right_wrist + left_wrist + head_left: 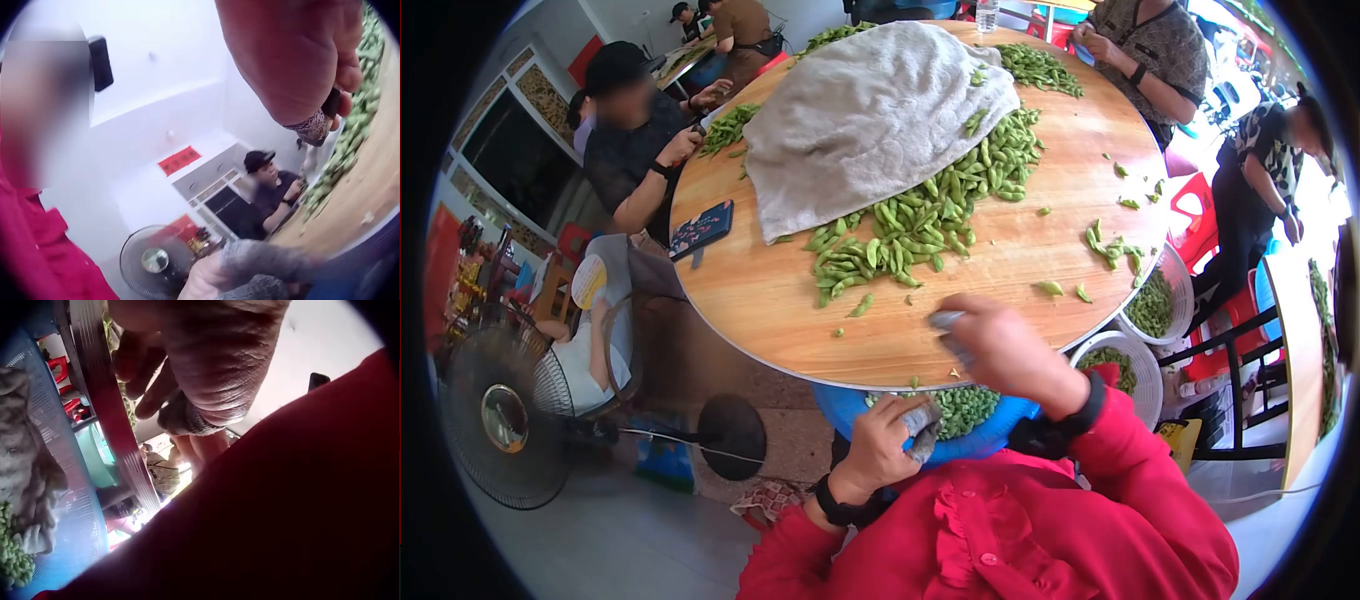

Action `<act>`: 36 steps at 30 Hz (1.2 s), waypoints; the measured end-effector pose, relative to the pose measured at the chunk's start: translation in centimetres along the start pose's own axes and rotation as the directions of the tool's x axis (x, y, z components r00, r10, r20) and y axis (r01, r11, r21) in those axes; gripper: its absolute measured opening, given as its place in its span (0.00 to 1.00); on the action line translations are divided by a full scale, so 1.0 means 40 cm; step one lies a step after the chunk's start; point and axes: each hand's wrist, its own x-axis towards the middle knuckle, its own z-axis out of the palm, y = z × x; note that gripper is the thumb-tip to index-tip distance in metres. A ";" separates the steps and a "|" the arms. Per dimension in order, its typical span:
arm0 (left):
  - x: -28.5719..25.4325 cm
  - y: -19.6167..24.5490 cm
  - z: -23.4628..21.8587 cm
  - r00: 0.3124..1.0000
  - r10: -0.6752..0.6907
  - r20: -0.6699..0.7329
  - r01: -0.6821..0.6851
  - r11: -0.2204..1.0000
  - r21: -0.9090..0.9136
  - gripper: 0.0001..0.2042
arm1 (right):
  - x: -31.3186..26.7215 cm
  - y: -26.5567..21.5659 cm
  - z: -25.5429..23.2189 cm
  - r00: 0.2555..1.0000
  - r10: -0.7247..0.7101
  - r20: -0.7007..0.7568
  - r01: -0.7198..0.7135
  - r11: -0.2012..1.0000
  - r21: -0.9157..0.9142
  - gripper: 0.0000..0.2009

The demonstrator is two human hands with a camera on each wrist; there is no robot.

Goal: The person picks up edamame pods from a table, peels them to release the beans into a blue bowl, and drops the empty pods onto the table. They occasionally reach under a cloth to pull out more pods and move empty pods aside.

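In the head view my right hand [1010,355], blurred, is over the near edge of the round wooden table [760,310], with grey wraps on the thumb and a finger. The right wrist view shows something small and dark [331,103] between that thumb and the fingers; I cannot tell whether it is held. My left hand [878,445] is lower, in front of a blue basket [830,405] of shelled green beans [968,410]. Its fingers [159,390] are bent loosely beside a grey-wrapped thumb [187,417], and no pod shows among them. Green soybean pods [900,235] lie heaped on the table.
A grey cloth [880,115] covers much of the heap. Loose pods [1110,245] lie at the right; a dark patterned case [700,230] lies at the left. White baskets [1145,390] stand beside the table, a fan [505,420] at lower left. Several people sit or stand around.
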 end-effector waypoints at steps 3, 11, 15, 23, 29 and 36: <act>-0.002 0.019 -0.029 0.995 -0.012 -0.104 0.008 0.999 -0.036 0.10 | 0.098 -0.042 0.115 0.949 -0.312 0.052 0.316 0.944 -0.095 0.12; 0.029 -0.061 -0.117 0.813 -0.431 -0.393 0.367 0.902 -0.230 0.06 | 0.091 0.014 0.146 0.887 -0.256 0.385 0.368 0.895 -0.252 0.07; 0.104 -0.128 -0.119 0.877 -0.423 -0.227 0.396 0.905 -0.158 0.06 | -0.050 0.141 -0.018 0.982 0.008 0.187 0.064 0.923 -0.379 0.08; 0.299 -0.161 -0.048 0.964 0.060 0.261 -0.166 0.899 0.405 0.08 | -0.281 0.230 -0.174 0.897 0.300 -0.324 -0.372 0.908 -0.190 0.13; 0.333 -0.168 -0.025 0.906 0.023 0.422 -0.243 0.845 0.476 0.05 | -0.244 0.124 -0.107 0.903 0.325 -0.283 -0.307 0.946 0.105 0.07; 0.288 -0.131 -0.029 0.969 -0.149 0.197 0.080 0.943 0.322 0.05 | -0.146 0.054 -0.004 0.921 0.371 -0.116 -0.304 0.875 0.376 0.15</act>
